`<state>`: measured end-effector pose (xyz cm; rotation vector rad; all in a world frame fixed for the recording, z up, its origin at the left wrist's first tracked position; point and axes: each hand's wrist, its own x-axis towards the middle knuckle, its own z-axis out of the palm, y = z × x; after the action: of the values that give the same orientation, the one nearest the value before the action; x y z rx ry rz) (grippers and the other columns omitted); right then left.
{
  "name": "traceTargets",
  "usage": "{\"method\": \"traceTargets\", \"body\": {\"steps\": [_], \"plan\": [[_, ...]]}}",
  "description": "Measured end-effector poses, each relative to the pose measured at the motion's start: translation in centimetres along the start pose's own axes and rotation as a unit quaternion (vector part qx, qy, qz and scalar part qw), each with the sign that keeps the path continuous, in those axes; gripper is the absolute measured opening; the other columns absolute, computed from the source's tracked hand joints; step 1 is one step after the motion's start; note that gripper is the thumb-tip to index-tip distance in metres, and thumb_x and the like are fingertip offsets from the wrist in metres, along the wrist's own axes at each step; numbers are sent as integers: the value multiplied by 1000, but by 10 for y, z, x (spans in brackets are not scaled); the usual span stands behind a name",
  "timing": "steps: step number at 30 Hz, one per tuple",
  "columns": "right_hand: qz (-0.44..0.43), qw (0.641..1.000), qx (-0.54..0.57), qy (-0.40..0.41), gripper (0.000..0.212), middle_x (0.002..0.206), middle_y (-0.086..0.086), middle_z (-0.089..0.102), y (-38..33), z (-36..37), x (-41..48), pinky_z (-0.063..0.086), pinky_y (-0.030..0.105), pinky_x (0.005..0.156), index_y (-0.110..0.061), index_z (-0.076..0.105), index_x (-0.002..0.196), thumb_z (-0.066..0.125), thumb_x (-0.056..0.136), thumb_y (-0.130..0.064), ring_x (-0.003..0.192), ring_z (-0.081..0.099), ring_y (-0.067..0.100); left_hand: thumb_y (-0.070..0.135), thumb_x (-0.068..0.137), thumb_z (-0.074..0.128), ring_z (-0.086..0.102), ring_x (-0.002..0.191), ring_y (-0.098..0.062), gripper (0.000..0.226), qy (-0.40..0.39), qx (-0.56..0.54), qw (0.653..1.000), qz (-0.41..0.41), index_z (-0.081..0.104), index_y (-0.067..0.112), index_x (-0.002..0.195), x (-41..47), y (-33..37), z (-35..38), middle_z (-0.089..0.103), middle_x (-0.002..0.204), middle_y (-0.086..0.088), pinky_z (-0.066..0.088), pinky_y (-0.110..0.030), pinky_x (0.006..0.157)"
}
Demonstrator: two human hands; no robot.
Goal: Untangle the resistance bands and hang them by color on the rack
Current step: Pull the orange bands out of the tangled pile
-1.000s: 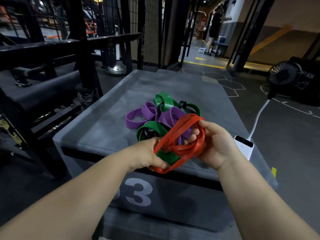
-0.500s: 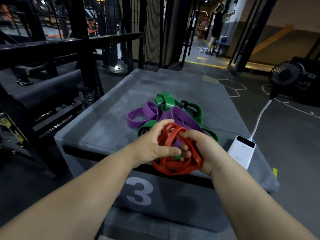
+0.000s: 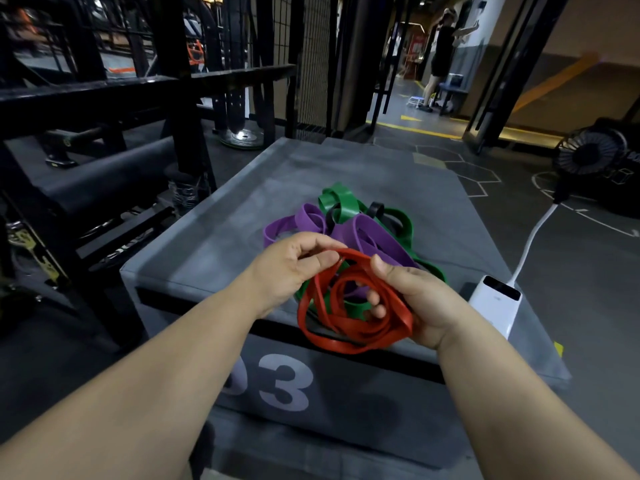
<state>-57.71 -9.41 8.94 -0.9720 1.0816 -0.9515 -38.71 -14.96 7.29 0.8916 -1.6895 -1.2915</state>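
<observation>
In front of you stands a large grey padded box (image 3: 346, 168), and on its top lies a knotted heap of flat purple and green rubber bands (image 3: 363, 230). At the heap's near edge you hold a red flat rubber band (image 3: 346, 341), coiled in several loose loops with a green strand running through them. Your left hand (image 3: 291, 268) pinches its upper edge. Your right hand (image 3: 422, 303) curls its fingers through the coils, thumb on top. A white rectangular power bank (image 3: 495, 303) lies beside it.
</observation>
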Motion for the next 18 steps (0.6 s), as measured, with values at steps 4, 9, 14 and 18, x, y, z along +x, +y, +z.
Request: {"method": "traceTargets", "body": {"steps": [4, 9, 14, 18], "plan": [[-8, 1000, -5, 1, 35, 54, 3, 52, 0, -2, 3, 37, 19, 41, -12, 65, 67, 60, 75, -45, 39, 44, 10, 18, 95, 55, 60, 74, -2, 14, 3, -8, 999, -46, 68, 14, 94, 0, -1, -2, 66, 84, 2, 47, -17, 69], [6, 999, 28, -39, 37, 48, 0, 47, 0, -4, 3, 40, 23, 52, -16, 69, 59, 55, 79, -45, 37, 39, 8, 21, 100, 45, 58, 94, -29, 31, -18, -125, 985, -120, 62, -3, 112, -3, -1, 6, 64, 101, -19, 51, -38, 84], [45, 994, 64, -81, 50, 43, -6, 45, 2, -6, 4, 36, 28, 67, -17, 68, 52, 45, 83, -47, 36, 39, 6, 16, 102, 40, 58, 80, -23, 27, -33, -138, 980, -137, 60, 3, 113, -4, 0, 12, 61, 90, -14, 50, -31, 74], [54, 992, 64, -93, 43, 49, -1, 47, 5, -1, 6, 42, 26, 61, -13, 69, 61, 47, 85, -41, 38, 41, 9, 10, 102, 39, 54, 88, -23, 31, -42, 25, 994, -102, 49, 30, 124, -6, 3, 12, 54, 87, -18, 44, -33, 88]]}}
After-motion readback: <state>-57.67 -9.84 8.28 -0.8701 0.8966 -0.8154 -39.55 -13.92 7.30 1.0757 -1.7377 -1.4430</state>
